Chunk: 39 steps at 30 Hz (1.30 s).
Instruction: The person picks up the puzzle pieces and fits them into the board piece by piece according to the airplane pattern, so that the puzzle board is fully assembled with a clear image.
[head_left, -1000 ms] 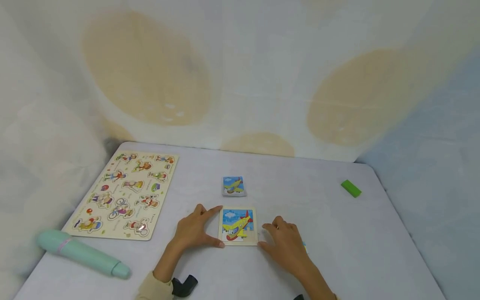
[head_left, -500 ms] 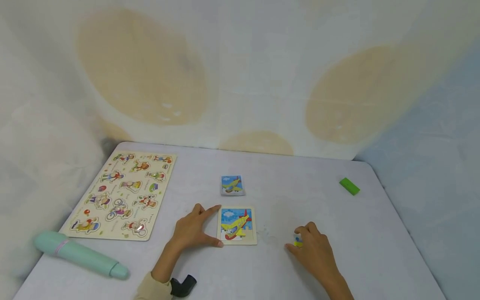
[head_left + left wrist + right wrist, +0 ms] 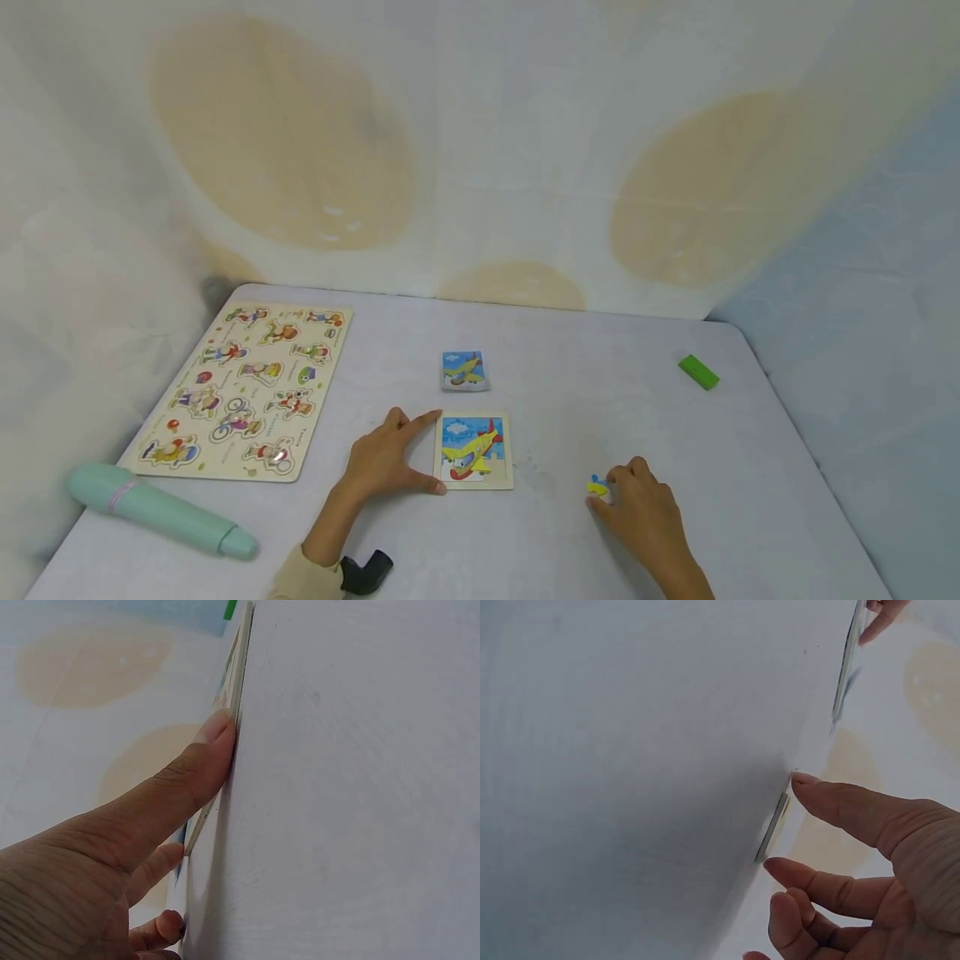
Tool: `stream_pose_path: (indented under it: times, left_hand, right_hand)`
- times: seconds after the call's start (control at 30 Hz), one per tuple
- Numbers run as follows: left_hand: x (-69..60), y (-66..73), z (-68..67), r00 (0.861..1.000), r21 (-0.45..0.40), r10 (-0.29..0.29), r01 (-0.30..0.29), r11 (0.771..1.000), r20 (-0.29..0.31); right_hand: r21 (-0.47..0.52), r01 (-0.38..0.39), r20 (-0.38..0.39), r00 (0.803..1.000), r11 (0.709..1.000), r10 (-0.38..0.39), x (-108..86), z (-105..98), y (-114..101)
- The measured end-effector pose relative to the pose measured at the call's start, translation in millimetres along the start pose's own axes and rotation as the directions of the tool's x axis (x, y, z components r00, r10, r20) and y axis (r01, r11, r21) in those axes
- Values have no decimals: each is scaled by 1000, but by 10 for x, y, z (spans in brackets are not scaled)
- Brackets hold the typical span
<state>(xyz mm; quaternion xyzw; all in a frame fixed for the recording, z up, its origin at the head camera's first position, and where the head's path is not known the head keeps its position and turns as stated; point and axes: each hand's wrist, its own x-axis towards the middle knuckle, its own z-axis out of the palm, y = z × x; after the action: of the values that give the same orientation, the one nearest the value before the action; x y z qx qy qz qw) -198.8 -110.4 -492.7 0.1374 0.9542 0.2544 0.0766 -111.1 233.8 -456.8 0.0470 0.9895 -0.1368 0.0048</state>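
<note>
A small square jigsaw puzzle (image 3: 507, 450) shows a yellow airplane on blue, in a pale wooden frame with a white gap at its lower left. My left hand (image 3: 386, 458) holds this frame at its left side, the index finger at the upper corner and the thumb at the lower. In the left wrist view my left thumb (image 3: 176, 776) rests against the frame's edge. Further right, my right hand (image 3: 645, 512) is beside a blue and yellow puzzle piece (image 3: 597, 487) on the table. The right wrist view shows thumb and index finger spread at either end of that piece (image 3: 772, 829).
Behind the frame lies a small airplane picture (image 3: 464, 371). A large peg puzzle board (image 3: 240, 392) with figures is at the left, near a mint-green cylindrical device (image 3: 165, 512). One green block (image 3: 699, 372) sits far right. White cloth walls (image 3: 510, 167) enclose the table.
My right hand has moved right, away from the frame, to the loose piece. It has since drawn slightly further right, uncovering more of the piece. The left hand stays at the frame.
</note>
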Motion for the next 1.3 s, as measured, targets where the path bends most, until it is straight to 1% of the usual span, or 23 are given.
stream_pose_path:
  times: [0.17,0.3,0.4,0.57,0.77,1.0,1.17,1.3]
  left_hand:
    - [1,0,0,1000,-3,6,-6,1000,-4]
    - [0,4,-1,1000,-5,11,-11,1000,-7]
    - [-2,8,-7,1000,-2,4,-5,1000,-9]
    - [-6,11,-14,1000,-12,3,-4,1000,-14]
    - [-10,22,-23,1000,-16,2,-2,1000,-13]
    - [-24,37,-37,1000,-18,2,-2,1000,-8]
    - [-17,31,-28,1000,-14,3,-3,1000,-9]
    - [-14,25,-22,1000,-11,2,-3,1000,-7]
  right_hand:
    - [13,8,-3,1000,1000,-8,-27,-24,31]
    - [16,58,-17,998,998,-58,-51,-58,97]
    - [28,87,0,996,996,-87,-45,-68,135]
    - [77,76,25,997,994,-78,-27,-55,154]
    - [68,115,-2,993,991,-115,-12,-25,142]
    - [38,105,2,994,994,-105,-6,-16,122]
    - [20,114,-7,993,993,-114,2,-11,109]
    - [25,93,0,996,995,-93,5,-4,72]
